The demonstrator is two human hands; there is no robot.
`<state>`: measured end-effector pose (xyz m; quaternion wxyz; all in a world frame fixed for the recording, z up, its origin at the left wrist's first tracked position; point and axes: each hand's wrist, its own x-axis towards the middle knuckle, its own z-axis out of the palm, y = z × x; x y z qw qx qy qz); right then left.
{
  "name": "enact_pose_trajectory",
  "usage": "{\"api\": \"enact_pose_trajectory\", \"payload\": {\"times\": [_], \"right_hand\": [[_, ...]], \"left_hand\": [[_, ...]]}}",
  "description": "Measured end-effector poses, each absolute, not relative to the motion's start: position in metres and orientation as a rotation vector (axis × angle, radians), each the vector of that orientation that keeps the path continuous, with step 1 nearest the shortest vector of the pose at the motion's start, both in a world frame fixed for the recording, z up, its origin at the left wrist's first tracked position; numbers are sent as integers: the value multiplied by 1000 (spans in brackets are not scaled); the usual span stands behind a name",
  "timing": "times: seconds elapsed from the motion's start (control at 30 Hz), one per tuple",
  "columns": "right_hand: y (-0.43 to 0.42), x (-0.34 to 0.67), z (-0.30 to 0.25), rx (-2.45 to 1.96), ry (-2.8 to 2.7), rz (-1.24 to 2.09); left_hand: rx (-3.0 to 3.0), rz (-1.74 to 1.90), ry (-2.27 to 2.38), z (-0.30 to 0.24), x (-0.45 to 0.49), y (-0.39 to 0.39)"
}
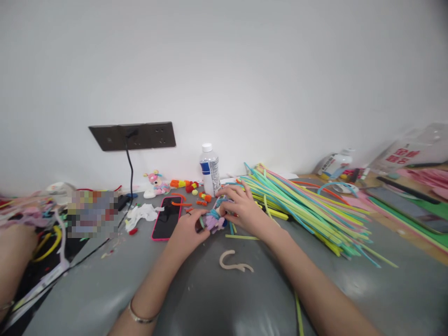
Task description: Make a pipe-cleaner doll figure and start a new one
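Note:
Between my two hands is a small fuzzy figure [214,222] in purple, blue and white, made of what looks like pipe cleaner. My left hand [189,233] pinches its left side. From the upper right, my right hand [241,209] grips its top with bent fingers, which cover part of it. A curled beige pipe cleaner [229,267] lies on the grey table [210,303] nearer to me. Just beyond the figure are small orange and yellow pieces [204,198].
A bottle [210,172] stands by the wall. Many coloured pipe cleaners [308,210] lie to the right. A phone [168,218], white tissue [143,213] and a finished-looking pink figure [159,182] are at left. A black cable [131,172] crosses the table. Another person's arm [16,256] reaches in at far left.

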<state>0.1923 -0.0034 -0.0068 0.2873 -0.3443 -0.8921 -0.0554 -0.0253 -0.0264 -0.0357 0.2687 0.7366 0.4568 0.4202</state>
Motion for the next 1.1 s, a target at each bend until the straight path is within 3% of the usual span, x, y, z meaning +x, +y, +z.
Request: {"api": "enact_pose_trajectory", "payload": {"times": [0.3, 0.53, 0.87, 1.1], "right_hand": [[-2, 193, -8, -952, -2426, -134], [-3, 191, -5, -928, -2422, -161], [-2, 193, -5, -974, -2154, -221], [4, 190, -10, -948, -1834, 91]], "left_hand": [[2196, 887, 1347, -34, -25, -27], [2162, 920, 1372, -34, -25, -27], [1411, 1144, 1218, -33, -21, -23], [1053, 1270, 1062, -28, -24, -21]]}}
